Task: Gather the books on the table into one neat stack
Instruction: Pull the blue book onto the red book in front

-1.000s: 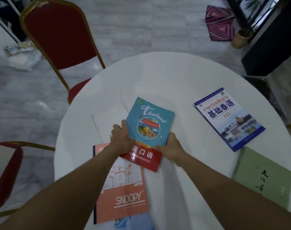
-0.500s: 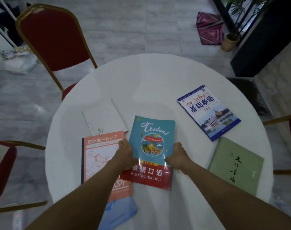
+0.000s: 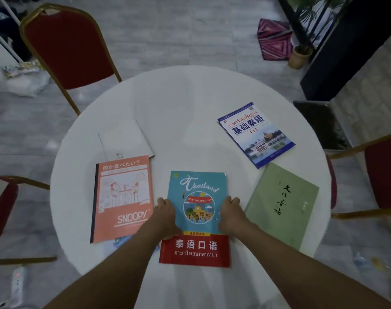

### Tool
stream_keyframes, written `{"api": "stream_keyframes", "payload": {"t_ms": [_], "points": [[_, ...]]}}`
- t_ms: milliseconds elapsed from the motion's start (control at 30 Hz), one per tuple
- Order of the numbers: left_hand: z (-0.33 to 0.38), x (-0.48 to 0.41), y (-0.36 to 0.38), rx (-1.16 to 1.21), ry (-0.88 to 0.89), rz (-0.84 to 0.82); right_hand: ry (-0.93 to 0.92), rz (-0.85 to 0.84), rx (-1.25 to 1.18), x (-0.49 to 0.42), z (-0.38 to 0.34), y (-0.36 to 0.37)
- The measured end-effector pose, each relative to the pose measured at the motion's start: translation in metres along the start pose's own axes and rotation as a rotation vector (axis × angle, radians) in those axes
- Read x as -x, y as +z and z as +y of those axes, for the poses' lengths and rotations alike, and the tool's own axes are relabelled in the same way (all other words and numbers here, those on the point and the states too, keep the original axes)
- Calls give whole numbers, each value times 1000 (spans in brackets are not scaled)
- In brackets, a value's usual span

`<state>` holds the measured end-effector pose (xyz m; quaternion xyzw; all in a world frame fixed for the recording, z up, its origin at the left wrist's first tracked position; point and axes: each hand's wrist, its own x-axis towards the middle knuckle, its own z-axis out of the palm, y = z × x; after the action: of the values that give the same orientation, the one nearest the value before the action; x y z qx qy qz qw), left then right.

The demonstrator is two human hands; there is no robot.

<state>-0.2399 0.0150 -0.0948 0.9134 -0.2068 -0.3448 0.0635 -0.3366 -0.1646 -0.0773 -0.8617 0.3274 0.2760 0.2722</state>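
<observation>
A teal and red Thailand book (image 3: 198, 197) lies flat near the front of the round white table (image 3: 190, 97). My left hand (image 3: 166, 216) grips its left edge and my right hand (image 3: 231, 216) grips its right edge. To its left lies an orange Snoopy notebook (image 3: 122, 197), with a white notebook (image 3: 125, 139) behind that. A blue object (image 3: 121, 240) peeks out under the Snoopy notebook. On the right lie a green book (image 3: 281, 204) and, farther back, a blue and white Thai textbook (image 3: 256, 133).
A red chair with a gold frame (image 3: 67, 45) stands behind the table at the left. Other red chairs sit at the left edge (image 3: 0, 210) and right edge (image 3: 382, 172). A potted plant (image 3: 299, 55) and a pink cloth (image 3: 273, 40) are on the floor beyond.
Both hands have slid the Thailand book off the Snoopy notebook, towards me and to the right, and turned it straight. It now lies apart between the Snoopy notebook and the green book.
</observation>
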Motion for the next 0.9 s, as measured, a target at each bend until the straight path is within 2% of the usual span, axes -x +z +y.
{"api": "stream_keyframes", "payload": {"t_ms": [467,667,900], "points": [[12,22,14,-66,-8,-22,-50,-28,31,14,21,6],[21,21,-6,-118,69,94,-98,30,-50,12,24,-8],[70,-4,-47,-64,123,202,-118,178,-118,0,45,-49]]}}
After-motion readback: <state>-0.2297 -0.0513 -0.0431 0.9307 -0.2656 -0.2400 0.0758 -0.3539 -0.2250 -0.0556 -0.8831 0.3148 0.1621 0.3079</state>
